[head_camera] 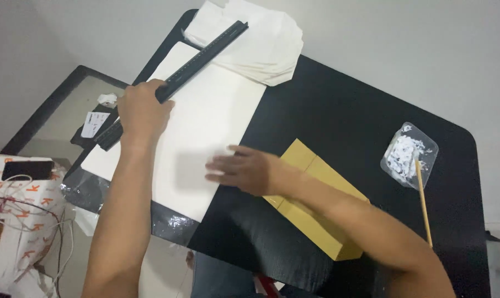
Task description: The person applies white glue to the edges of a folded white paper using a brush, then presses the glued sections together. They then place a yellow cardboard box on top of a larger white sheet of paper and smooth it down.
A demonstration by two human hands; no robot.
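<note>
At the far left a patterned bag (pixel 24 221) with loose cords sat beside a glass side table (pixel 57 118), well clear of the work and out of the way of the arms. On the black table (pixel 338 127) lay a large white sheet (pixel 206 118), set lengthwise so that its long edge ran away from the person, and a long black ruler (pixel 203 55) rested slantwise across its upper left part. The left hand (pixel 142 110) was clamped down over the near part of the ruler, fingers curled over it and pressing, which looked like a way to keep the straightedge from sliding on the paper. The right hand (pixel 244 170) lay flat on the sheet near its right edge, fingers spread and holding nothing, apparently weighing the paper down so it stayed put; its outline was blurred. Beyond the sheet a stack of white paper (pixel 261 41) waited at the table's far edge, touching the sheet. Under the right forearm sat a yellow-brown cardboard box (pixel 316 221), just beside the sheet. Farther right, well apart, a clear plastic tray (pixel 409 155) of white scraps held the offcuts together, with a thin wooden stick (pixel 424 204) lying next to it.
</note>
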